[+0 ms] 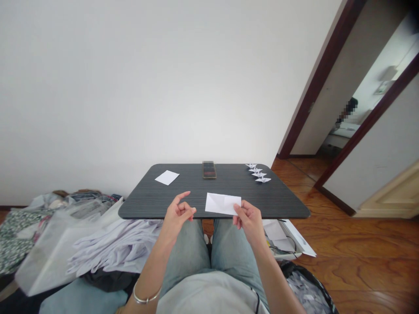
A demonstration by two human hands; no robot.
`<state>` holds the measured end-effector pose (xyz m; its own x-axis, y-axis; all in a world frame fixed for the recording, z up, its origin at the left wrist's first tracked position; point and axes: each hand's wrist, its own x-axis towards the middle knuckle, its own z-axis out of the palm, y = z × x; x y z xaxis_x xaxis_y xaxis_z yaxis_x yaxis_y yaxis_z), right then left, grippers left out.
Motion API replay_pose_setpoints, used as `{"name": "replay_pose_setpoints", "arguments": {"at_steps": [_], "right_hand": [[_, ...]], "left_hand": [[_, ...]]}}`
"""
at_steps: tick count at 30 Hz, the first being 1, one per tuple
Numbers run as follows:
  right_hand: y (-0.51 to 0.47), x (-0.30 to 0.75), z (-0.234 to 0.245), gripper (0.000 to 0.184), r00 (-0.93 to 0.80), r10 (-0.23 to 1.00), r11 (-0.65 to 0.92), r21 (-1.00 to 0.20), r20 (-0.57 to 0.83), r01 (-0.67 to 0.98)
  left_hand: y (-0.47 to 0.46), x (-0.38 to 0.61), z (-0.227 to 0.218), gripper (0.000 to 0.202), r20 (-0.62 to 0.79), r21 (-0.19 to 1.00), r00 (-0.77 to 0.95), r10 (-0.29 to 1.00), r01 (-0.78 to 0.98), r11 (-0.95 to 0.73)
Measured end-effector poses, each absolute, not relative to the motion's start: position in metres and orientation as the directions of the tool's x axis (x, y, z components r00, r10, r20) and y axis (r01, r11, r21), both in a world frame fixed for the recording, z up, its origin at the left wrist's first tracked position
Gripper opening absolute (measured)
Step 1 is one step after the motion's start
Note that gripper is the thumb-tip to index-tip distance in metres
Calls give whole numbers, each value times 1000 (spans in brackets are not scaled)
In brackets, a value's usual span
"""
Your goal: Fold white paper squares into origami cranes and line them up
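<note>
A white sheet of paper, folded into a rectangle (222,203), is pinched at its right end between the thumb and fingers of my right hand (248,218). Faint crease lines show on its face. To the left of that paper, apart from it, my left hand (180,210) holds nothing; its index finger is stretched out and the other fingers are partly curled. Both hands are over the near edge of the dark table (140,203). Several small white folded paper cranes (258,173) stand in a row at the back right of the table.
A white paper square (166,177) lies at the table's back left, and a dark rectangular object (209,169) sits at the back middle. Clothes (121,244) are piled left of my legs. An open box (283,237) and a black bag (307,288) are on the right.
</note>
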<state>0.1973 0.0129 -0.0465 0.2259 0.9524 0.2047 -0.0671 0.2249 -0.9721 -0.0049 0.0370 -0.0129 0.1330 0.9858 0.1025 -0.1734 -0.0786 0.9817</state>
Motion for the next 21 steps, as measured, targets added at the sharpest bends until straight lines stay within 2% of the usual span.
{"name": "replay_pose_setpoints", "arguments": {"at_steps": [4, 8, 13, 21], "right_hand": [[11, 193, -44, 35, 172, 965, 209, -976, 197, -55], [8, 184, -42, 36, 118, 972, 208, -977, 202, -42], [6, 180, -43, 33, 103, 976, 200, -979, 194, -49], [8, 181, -46, 35, 83, 981, 184, -975, 175, -124]], "left_hand": [[39, 3, -13, 58, 35, 976, 134, 990, -218, -5], [39, 25, -20, 70, 27, 964, 229, 973, -265, 36], [40, 37, -29, 55, 24, 983, 158, 987, -183, 6], [39, 36, -34, 48, 64, 965, 138, 988, -260, -26]]}}
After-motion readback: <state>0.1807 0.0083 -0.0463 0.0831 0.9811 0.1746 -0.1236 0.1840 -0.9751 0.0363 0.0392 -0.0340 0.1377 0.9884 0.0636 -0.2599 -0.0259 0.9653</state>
